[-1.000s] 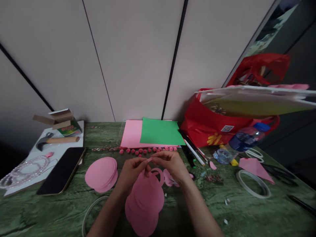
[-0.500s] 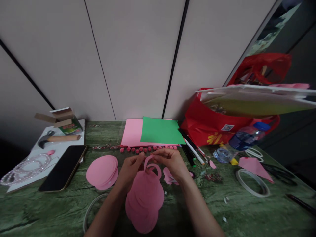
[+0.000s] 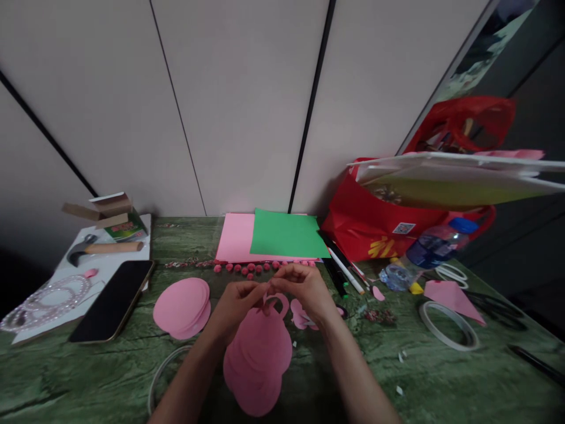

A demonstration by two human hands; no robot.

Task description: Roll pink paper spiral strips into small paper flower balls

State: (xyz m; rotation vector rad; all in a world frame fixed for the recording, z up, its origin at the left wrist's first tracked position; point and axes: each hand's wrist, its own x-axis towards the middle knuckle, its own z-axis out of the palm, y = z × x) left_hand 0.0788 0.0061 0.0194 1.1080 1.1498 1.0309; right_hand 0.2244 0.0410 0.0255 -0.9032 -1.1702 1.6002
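Close together above the table, my left hand (image 3: pixel 233 305) and my right hand (image 3: pixel 303 287) pinch a curved pink paper strip (image 3: pixel 266 298) between their fingertips. Part of that strip is covered by the fingers. A pink paper ring (image 3: pixel 283 304) shows just behind and to its right. Below the hands lies a pile of overlapping pink paper pieces (image 3: pixel 258 359) with rounded edges. Left of my left hand sits a stack of pink paper circles (image 3: pixel 180 305). Small pink cutouts (image 3: pixel 299 313) lie beside my right wrist.
Pink pompoms (image 3: pixel 244 271) line the front of a green sheet (image 3: pixel 289 232). On the left are a phone (image 3: pixel 113 300), a hammer (image 3: pixel 110 247) and an opened box (image 3: pixel 128 227). Rightward stand a red bag (image 3: pixel 353 218), a bottle (image 3: pixel 430 250), tape (image 3: pixel 424 315) and black scissors (image 3: pixel 497 309).
My fingertips have come closer together on the pink paper strip, covering more of it. The view has shifted very slightly; the pile stays put.
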